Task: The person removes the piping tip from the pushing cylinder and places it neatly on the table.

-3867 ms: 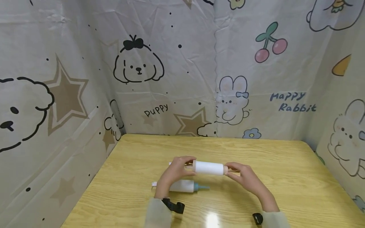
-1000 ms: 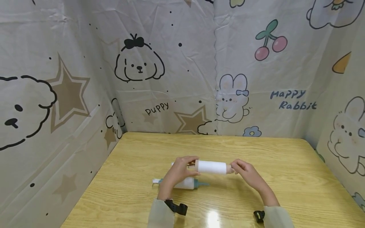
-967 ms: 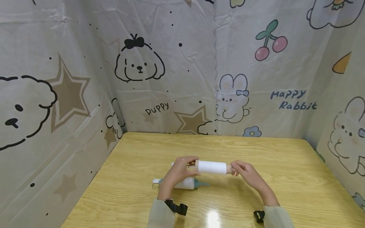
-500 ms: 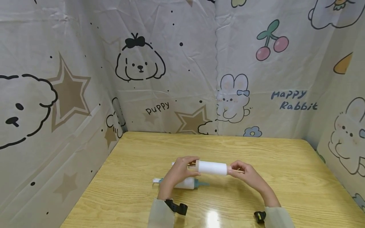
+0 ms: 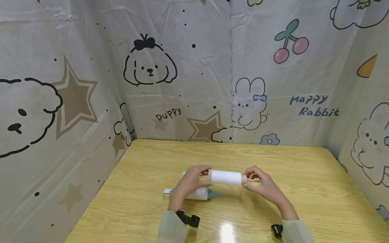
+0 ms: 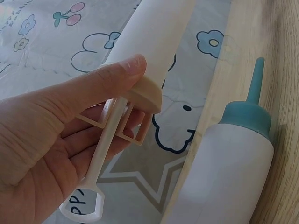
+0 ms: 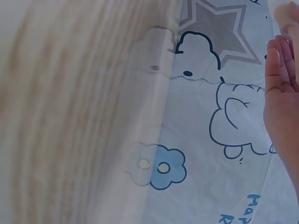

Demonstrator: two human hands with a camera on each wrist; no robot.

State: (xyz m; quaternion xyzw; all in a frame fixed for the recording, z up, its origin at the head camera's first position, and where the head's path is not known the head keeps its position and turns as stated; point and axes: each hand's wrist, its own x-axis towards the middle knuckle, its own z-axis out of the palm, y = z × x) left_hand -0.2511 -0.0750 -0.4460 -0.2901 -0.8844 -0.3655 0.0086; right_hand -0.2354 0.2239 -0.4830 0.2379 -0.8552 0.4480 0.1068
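Observation:
A large white plunger syringe with peach end caps is held level above the table. My left hand grips its plunger end. In the left wrist view, the thumb presses the peach collar, with fingers behind the finger loops; the white plunger rod ends in a ring. My right hand pinches the peach nozzle cap between thumb and fingers, its thin tip passing between them. Only part of that hand shows in the right wrist view. A second syringe with a teal cap lies below the left hand.
Both syringes are over a light wood table. A patterned cloth hangs behind it and at both sides. Black wrist cameras are strapped at both sleeves.
My right fingers curled in close at the nozzle cap a second ago, then spread and took hold of the cap again. The left hand has kept its grip; the second syringe lies still.

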